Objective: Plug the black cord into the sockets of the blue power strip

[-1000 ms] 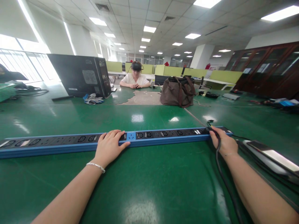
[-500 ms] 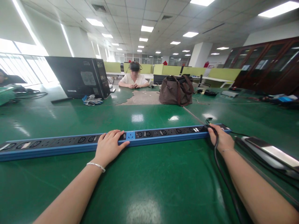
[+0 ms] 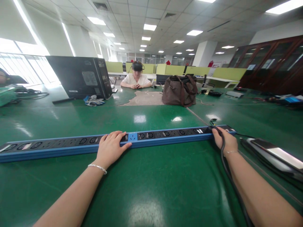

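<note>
A long blue power strip [image 3: 151, 144] with a black row of sockets lies across the table in front of me. My left hand [image 3: 111, 145] grips it left of the blue socket, fingers over the top and thumb along the near side. Near the strip's right end, my right hand [image 3: 224, 140] is closed around a black plug [image 3: 210, 129], which sits against the sockets. My fingers hide much of the plug. From it a thick black cable [image 3: 227, 173] runs down towards me beside my right forearm.
The green table [image 3: 153, 176] carries a black computer case [image 3: 79, 77], gloves [image 3: 94, 101] and a brown bag [image 3: 178, 91]. A silver and black device [image 3: 276, 154] with cables lies at right. Across the table sits a person [image 3: 136, 79], hands together.
The cable by my right hand has shifted slightly right. Both hands keep their places on the strip and plug; the view has moved a little.
</note>
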{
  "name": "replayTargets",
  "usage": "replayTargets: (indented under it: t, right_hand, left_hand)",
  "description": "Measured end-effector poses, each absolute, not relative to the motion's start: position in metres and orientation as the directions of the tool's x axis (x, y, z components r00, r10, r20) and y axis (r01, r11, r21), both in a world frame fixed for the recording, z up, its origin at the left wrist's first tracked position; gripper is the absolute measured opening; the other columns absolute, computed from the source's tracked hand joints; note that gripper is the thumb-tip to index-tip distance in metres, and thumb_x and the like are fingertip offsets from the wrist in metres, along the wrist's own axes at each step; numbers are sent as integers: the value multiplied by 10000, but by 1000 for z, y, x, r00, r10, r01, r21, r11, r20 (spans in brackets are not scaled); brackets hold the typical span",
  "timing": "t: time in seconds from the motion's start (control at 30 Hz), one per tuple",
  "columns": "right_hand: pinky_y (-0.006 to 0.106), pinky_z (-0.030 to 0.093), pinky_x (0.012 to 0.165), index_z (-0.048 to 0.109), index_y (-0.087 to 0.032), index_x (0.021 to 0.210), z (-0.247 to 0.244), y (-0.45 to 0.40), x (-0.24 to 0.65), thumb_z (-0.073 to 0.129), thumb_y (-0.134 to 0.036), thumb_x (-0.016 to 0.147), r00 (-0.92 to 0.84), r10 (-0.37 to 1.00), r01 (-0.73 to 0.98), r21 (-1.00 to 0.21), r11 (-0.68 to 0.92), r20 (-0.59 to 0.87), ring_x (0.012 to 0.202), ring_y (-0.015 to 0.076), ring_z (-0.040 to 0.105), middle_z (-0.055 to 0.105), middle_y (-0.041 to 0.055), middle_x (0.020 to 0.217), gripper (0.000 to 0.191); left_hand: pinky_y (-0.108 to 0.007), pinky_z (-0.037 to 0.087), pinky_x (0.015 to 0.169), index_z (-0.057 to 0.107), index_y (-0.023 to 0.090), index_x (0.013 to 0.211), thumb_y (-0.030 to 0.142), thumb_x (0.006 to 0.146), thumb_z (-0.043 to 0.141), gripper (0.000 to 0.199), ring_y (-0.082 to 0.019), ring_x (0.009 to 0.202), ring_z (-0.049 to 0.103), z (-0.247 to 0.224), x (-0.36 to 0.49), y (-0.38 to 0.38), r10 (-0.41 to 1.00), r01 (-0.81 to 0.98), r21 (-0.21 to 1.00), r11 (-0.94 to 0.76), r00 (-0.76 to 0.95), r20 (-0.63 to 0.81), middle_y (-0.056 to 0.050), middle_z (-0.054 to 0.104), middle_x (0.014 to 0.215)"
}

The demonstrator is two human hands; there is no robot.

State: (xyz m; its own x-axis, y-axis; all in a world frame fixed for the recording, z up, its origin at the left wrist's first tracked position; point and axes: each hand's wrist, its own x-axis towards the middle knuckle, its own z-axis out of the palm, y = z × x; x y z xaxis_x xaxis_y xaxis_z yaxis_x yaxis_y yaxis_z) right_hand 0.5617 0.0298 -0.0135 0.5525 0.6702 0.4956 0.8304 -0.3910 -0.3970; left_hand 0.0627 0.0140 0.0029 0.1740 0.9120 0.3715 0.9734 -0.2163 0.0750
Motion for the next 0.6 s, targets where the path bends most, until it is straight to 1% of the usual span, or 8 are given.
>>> replayTargets:
  t: [0.07,0.23,0.3,0.6]
  right_hand:
    - [409,481,708,677,-214,1066,-13,30,563,456,-553,752,556,678,828,-392,-400,482,764,268,615,679,111,864,512]
    - [408,478,727,644,-215,1130,-11,29,553,427,-536,772,612,664,785,-431,-444,430,839,288,616,676,118,938,527]
    - [407,477,727,628,-222,1154,-10,29,548,424,-535,777,638,649,765,-443,-468,415,840,288,616,676,117,931,531]
    - [429,466,727,617,-235,1174,-7,25,548,427,-550,794,618,661,785,-384,-486,426,821,302,622,675,136,893,529]
  left_hand:
    - [-446,286,994,536,263,1213,568,818,414,514,-250,1172,469,3,63,14,914,974,72,-215,175,365,-68,548,1273]
    - [-436,292,990,533,259,1206,572,822,401,513,-242,1180,464,3,62,14,909,973,61,-221,183,375,-61,548,1275]
    - [-438,293,989,534,257,1205,575,820,403,516,-244,1178,467,3,62,14,908,973,61,-220,182,377,-61,551,1271]
    - [-451,289,995,531,257,1208,572,821,402,515,-252,1170,475,1,61,14,903,973,54,-225,187,386,-64,555,1262]
